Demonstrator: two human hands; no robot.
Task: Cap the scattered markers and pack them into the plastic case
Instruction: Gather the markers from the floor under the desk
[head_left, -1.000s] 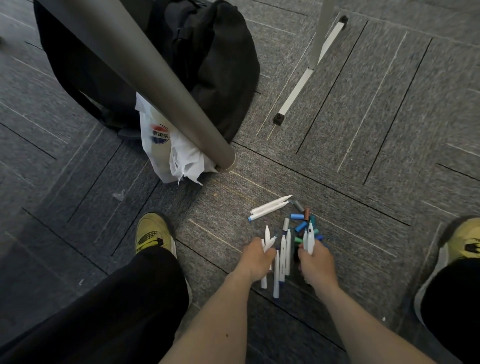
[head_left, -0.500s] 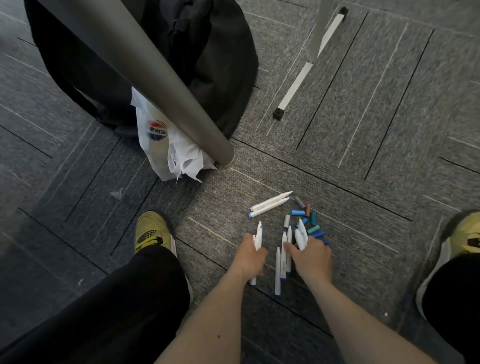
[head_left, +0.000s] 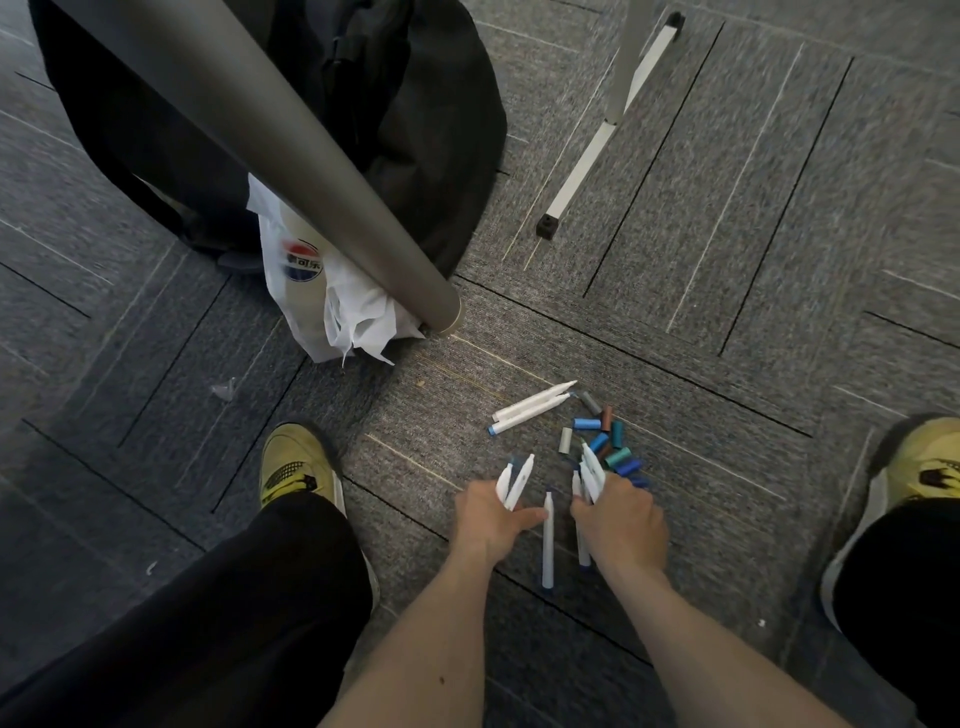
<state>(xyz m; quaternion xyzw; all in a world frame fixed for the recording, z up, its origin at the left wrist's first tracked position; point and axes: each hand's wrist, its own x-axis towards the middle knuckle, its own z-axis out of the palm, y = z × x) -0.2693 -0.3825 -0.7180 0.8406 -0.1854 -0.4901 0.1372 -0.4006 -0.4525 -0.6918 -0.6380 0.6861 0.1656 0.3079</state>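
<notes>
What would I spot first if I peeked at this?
Two hands low in the middle: the left hand holds two white markers, the right hand grips a bunch more. Beyond them lies a heap of coloured caps. A fat grey pole slants across the top left.

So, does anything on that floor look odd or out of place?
Yes: loose coloured caps lie heaped on the carpet, not fitted. Two uncapped markers lie beside them; the left hand and right hand each grip a few more. No case is in view.
</notes>
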